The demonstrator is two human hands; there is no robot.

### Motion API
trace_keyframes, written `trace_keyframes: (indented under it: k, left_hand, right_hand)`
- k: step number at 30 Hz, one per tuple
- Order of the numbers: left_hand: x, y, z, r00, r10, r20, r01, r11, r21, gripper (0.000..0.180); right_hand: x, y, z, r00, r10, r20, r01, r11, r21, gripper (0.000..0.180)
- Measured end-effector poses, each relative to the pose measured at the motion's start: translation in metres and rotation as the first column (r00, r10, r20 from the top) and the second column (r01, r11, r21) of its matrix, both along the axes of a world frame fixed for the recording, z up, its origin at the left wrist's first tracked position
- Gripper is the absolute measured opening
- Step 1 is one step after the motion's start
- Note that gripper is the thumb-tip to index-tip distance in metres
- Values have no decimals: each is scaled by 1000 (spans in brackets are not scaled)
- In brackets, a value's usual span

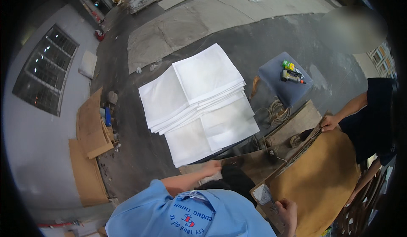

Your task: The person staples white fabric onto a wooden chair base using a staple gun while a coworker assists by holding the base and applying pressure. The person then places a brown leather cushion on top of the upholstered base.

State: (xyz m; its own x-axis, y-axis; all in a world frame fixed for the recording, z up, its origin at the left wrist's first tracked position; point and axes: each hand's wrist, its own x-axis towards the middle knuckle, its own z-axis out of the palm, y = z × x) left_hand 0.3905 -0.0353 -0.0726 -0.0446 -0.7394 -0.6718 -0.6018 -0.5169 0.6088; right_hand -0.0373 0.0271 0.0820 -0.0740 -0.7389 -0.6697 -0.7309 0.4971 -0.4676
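My left hand point(212, 168) is curled closed in front of my dark trousers, just short of the near edge of the stacked white sheets point(212, 71). No object shows in it. Over the near end of a large brown sheet point(316, 179) hangs my right hand point(287, 211), its fingers folded into a loose fist with nothing visible inside. A small light patch point(261, 194) lies at that sheet's left corner. The white sheets rest in overlapping, uneven piles on a dark support, mostly hidden beneath them.
At the right a co-worker's hand point(330, 123) grips the brown sheet's far edge. Beyond stands a blue-grey padded stool point(271, 73) bearing a nail-gun-like tool point(291, 76) and a green box point(288, 65). Coiled hose point(280, 113) lies below. Cardboard point(94, 124) leans by the left wall.
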Motion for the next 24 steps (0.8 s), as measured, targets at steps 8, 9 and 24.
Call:
trace_keyframes:
  k: [8,9,24]
  left_hand:
    - [161,-8,18,812,225,538,-414,872,261,63]
    - [165,-18,14,815,232,531,-365,917,160,67]
    - [248,-343,-252,517,-374,770,569,822,17,129]
  right_hand:
    - [123,-87,33,830,-101,548,202,971,-128,23]
    - [143,-93,27,797,-87,598,238,955,-178,24]
    - [374,-69,-262,631,-738,239,740,665,99,18]
